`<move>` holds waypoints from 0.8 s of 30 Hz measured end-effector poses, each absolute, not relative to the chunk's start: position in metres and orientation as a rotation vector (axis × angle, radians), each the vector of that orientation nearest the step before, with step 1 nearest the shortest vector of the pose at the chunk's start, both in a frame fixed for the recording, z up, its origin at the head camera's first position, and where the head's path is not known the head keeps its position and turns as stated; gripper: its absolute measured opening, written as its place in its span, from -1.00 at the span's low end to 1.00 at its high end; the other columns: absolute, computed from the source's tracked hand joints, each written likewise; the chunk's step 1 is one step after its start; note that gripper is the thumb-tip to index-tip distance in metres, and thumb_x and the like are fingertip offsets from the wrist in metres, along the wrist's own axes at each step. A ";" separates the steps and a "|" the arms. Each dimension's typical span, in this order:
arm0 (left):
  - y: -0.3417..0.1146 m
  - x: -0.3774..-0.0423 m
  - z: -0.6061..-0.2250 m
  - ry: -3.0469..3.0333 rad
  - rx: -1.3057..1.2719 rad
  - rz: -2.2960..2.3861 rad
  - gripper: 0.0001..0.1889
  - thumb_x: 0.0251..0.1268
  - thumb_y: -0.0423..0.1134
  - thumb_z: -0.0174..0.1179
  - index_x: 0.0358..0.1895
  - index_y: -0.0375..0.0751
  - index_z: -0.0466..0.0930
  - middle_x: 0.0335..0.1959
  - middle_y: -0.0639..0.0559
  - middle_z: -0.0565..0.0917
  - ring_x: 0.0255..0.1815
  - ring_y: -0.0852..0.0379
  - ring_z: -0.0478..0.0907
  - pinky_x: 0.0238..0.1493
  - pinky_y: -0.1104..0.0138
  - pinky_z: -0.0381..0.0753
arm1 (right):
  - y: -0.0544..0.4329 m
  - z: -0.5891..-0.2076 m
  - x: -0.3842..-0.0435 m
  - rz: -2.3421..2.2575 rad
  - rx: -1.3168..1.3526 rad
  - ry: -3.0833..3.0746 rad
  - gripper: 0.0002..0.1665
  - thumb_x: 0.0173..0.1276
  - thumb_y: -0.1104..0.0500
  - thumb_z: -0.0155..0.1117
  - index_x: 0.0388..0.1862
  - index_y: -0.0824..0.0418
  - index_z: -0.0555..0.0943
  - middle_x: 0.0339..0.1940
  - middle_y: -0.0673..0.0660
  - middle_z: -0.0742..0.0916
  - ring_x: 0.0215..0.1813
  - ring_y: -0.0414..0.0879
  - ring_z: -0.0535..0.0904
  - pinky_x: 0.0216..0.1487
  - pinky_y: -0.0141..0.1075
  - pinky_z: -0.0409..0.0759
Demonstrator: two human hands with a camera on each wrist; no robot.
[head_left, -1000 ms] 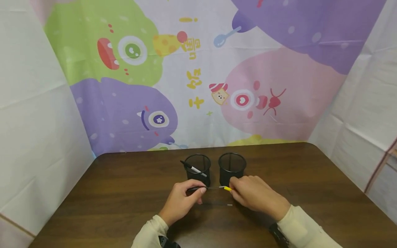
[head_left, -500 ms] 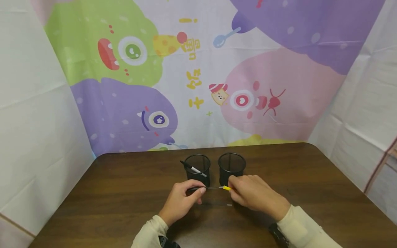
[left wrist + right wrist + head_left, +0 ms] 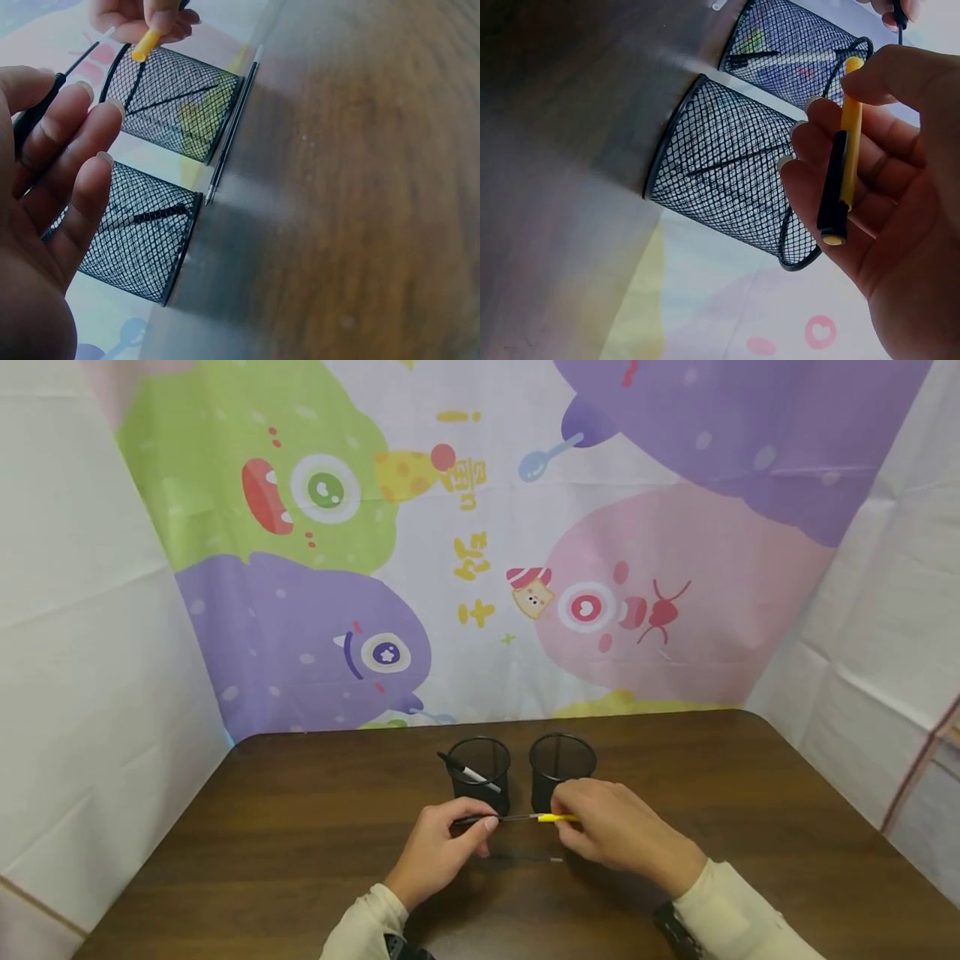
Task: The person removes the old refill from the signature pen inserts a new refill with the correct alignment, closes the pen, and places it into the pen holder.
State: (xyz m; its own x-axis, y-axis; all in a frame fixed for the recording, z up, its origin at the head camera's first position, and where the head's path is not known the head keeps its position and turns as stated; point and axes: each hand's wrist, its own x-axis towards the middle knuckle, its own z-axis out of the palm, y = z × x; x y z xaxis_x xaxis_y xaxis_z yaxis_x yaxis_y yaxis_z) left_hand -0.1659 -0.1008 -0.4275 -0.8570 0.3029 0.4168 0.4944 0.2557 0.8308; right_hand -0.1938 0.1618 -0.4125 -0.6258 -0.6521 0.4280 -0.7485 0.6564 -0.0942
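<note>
My left hand (image 3: pixel 442 843) pinches a black pen grip (image 3: pixel 34 112) between thumb and fingers. From it a thin refill (image 3: pixel 519 817) points right toward my other hand. My right hand (image 3: pixel 622 827) holds a yellow pen barrel (image 3: pixel 851 150) with a black clip (image 3: pixel 834 184). The barrel's open end faces the refill; the left wrist view shows a small gap between them. On the table in front of the cups lies a second thin refill (image 3: pixel 236 124), dark with a pale end.
Behind the hands stand two black mesh pen cups, a left one (image 3: pixel 480 797) and a right one (image 3: pixel 542 785). A black-and-white marker (image 3: pixel 468 771) leans in the left cup. A patterned cloth (image 3: pixel 480 677) hangs at the back of the brown wooden table (image 3: pixel 300 827).
The yellow barrel has turned level, in line with the refill, and more of it shows past the right fingers. The left hand stays nearly still. The head view has shifted slightly.
</note>
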 end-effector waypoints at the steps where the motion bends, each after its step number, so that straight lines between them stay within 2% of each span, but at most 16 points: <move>1: -0.101 -0.166 -0.428 -2.343 -0.759 -1.653 -0.93 0.36 -0.40 0.27 -0.16 -0.31 0.70 -0.50 0.07 0.67 -0.55 0.06 0.66 -0.44 0.35 0.63 | 0.162 -0.413 -0.194 0.378 1.117 -2.504 -0.82 0.19 0.20 0.40 -0.37 0.02 0.54 -0.45 -0.15 0.57 -0.48 -0.32 0.36 -0.49 -0.44 0.42; 20: -0.102 -0.166 -0.427 -2.334 -0.745 -1.678 -0.91 0.37 -0.40 0.26 -0.17 -0.37 0.69 -0.50 0.08 0.68 -0.56 0.13 0.65 -0.44 0.35 0.63 | 0.169 -0.410 -0.198 0.434 1.161 -2.382 -0.79 0.12 0.28 0.38 -0.32 0.06 0.55 -0.41 -0.16 0.54 -0.46 -0.32 0.36 -0.45 -0.43 0.45; 24: -0.102 -0.166 -0.427 -2.319 -0.760 -1.665 -0.93 0.37 -0.41 0.27 -0.18 -0.32 0.69 -0.51 0.08 0.68 -0.56 0.12 0.65 -0.44 0.34 0.63 | 0.168 -0.410 -0.198 0.454 1.156 -2.372 -0.78 0.10 0.29 0.37 -0.30 0.08 0.55 -0.40 -0.16 0.55 -0.48 -0.33 0.36 -0.46 -0.43 0.44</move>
